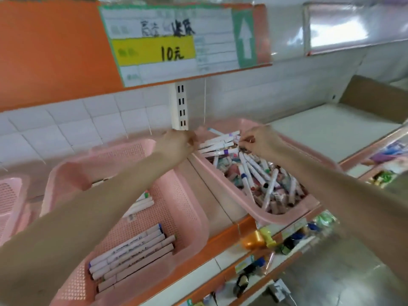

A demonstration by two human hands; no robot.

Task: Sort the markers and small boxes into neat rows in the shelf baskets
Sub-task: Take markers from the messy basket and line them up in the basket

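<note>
- Right basket (pixel 220 182): pink perforated plastic with a rounded rim, on the shelf with the orange edge (pixel 220 239); filled with an unsorted heap of markers and small boxes.
- Stacked markers (pixel 217 145): slim white cylindrical barrels with coloured caps, piled at the far end of the right basket; long axes crosswise, left to right, spanning the gap between the two hands.
- Right hand (pixel 259 142): at the right-hand ends of the stack, fingertips (pixel 241 142) drawn together in a pinch on the cap ends.
- Left hand (pixel 176 144): at the opposite ends, over the basket's far left corner; fingers curled but blurred, grip not discernible.
- Loose markers (pixel 254 171): mid-basket, lengthwise or askew, lying over pinkish, blocky small boxes (pixel 276 207).
- Left basket (pixel 189 195): same pink mesh; sorted row (pixel 132 255) of parallel markers at the near end.
- Judgement: sorted row to the left of the stack and nearer the body, hence left hand closer for a transfer; smooth round barrels prone to rolling unless kept parallel.
</note>
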